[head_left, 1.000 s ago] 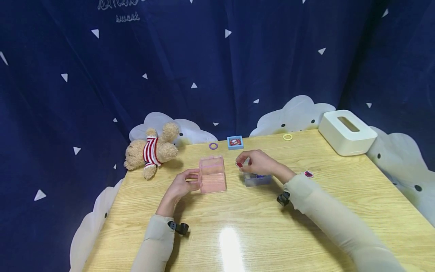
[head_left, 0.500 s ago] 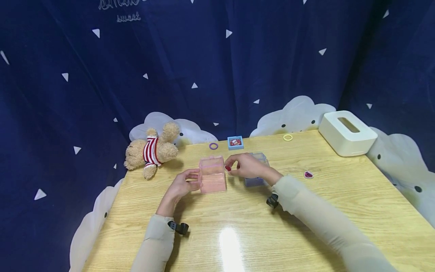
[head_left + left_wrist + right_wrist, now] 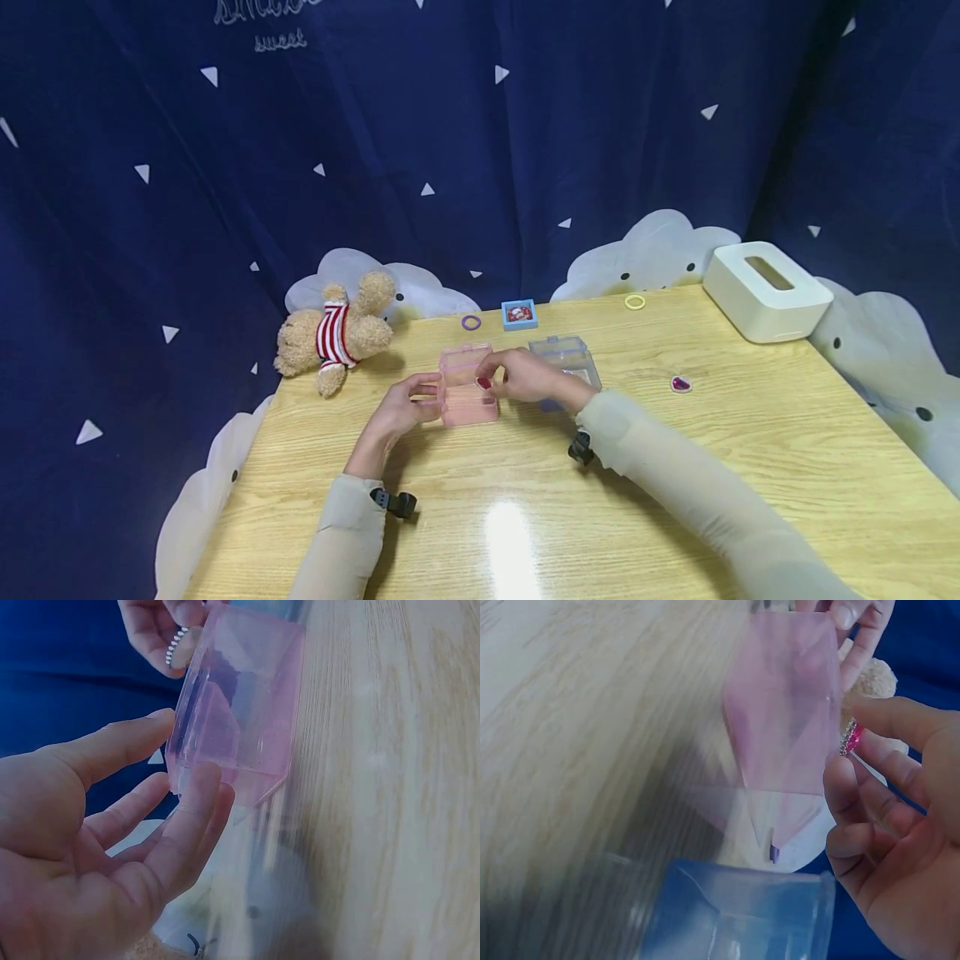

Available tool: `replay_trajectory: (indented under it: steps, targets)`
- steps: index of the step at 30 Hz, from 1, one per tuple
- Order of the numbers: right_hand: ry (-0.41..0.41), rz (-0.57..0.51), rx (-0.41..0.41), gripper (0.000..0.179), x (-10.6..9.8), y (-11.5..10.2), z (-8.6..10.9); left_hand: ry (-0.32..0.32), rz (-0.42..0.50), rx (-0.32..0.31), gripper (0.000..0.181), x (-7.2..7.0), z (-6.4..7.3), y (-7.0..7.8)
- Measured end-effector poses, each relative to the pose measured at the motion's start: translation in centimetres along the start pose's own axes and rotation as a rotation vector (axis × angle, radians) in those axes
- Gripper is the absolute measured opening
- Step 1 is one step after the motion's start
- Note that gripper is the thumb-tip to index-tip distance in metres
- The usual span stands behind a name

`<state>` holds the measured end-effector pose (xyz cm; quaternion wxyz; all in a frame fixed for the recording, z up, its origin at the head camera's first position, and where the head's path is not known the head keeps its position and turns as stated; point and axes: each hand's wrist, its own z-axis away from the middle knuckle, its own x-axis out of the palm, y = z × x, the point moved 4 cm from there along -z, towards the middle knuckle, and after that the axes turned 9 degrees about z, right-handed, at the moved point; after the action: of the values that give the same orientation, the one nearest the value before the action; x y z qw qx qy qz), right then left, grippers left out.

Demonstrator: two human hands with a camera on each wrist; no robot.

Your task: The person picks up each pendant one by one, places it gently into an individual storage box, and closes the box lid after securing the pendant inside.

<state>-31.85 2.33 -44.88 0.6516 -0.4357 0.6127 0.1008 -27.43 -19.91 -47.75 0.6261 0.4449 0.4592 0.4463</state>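
An open pink see-through plastic box [image 3: 471, 413] stands on the table, its lid tipped back. My left hand [image 3: 401, 408] rests spread fingers and thumb against the box's left side, the thumb tip at its rim in the left wrist view. Between thumb and fingertips, my right hand [image 3: 525, 377] pinches a red gem [image 3: 483, 383] edged with small silvery beads. In the head view that gem overlaps the box's opening; the right wrist view has the gem [image 3: 851, 739] close to the rim. A similar box in clear blue [image 3: 566, 352] is partly hidden behind my right hand.
A second beaded gem [image 3: 681, 384] lies to the right. Along the back are a purple ring [image 3: 471, 322], a small blue-framed picture [image 3: 519, 315] and a yellow ring [image 3: 634, 302]. A teddy bear [image 3: 333, 333] lies at left, a white tissue box [image 3: 768, 300] at back right.
My right hand has carried the red gem leftward from over the blue box to the pink box, uncovering more of the blue box. My left hand has stayed at the pink box.
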Motion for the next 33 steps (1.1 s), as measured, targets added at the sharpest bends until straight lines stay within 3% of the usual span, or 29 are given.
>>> replay_trajectory:
  steps: [12, 33]
  targets:
    - [-0.039, 0.079, 0.031, 0.026, 0.9, -0.6, -0.9, 0.012, 0.002, 0.012, 0.061, 0.1, 0.2, 0.2]
    - [-0.138, 0.074, 0.049, 0.025, 1.6, -0.5, -2.1, 0.009, 0.011, -0.003, 0.061, 0.1, 0.2, 0.2]
